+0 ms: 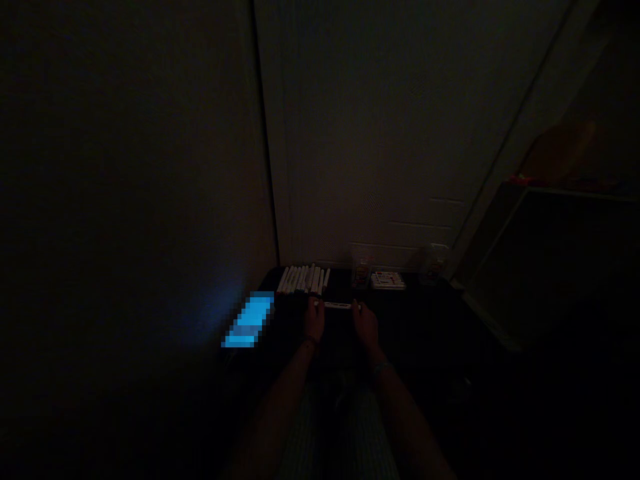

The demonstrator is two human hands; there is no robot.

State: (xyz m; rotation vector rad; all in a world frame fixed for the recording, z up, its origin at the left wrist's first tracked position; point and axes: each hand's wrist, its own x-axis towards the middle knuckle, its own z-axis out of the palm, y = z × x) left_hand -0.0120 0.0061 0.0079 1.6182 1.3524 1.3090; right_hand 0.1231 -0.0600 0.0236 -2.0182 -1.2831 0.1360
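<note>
In the dim light, a slim white marker (338, 306) with dark print lies level between my two hands. My left hand (315, 323) pinches its left end, and my right hand (367, 325) grips the right end. Just beyond my left hand, several white markers (303, 280) lie side by side in a row on the dark table. Behind my right hand sits a flat white case or stack (388, 280) with printed marks; the darkness hides its details.
A glowing phone-like screen (249, 321), blurred out, is at the table's left. Two clear plastic containers (361, 272) (434, 264) stand along the back, near the pale wall panel (370, 133). A dark framed panel (565, 267) is at the right.
</note>
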